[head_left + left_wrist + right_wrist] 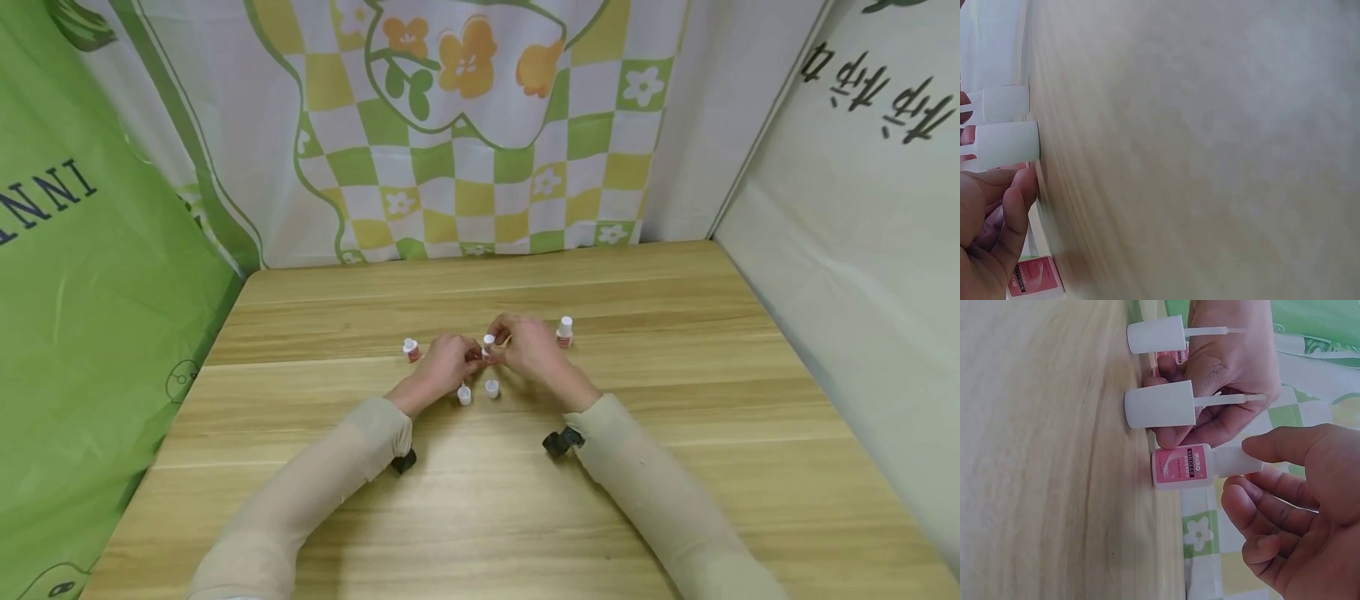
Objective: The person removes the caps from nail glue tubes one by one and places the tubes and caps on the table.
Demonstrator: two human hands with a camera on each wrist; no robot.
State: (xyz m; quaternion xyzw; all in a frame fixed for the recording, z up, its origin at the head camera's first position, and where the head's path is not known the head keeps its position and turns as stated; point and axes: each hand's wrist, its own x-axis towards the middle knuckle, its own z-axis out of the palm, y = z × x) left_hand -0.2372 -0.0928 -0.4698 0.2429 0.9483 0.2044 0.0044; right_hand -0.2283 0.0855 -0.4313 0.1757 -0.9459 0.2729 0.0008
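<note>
My right hand (534, 346) pinches the white cap of an upright nail glue bottle (1183, 467) with a pink label, thumb on one side and fingers on the other. My left hand (447, 362) has its thumb and fingertips together low at the same bottle, gripping its base; the exact contact is partly hidden. Two white brush caps stand upside down in front of the hands, brushes pointing up: the left cap (464, 395) and the right cap (492, 389). In the left wrist view, the left hand (997, 225) sits close beside the caps.
Left of the hands stands a small bottle (411, 350) with a pink label, which looks uncapped. A capped bottle (565, 332) stands just beyond the right hand. The wooden table (480, 500) meets a patterned curtain (480, 192) at the back.
</note>
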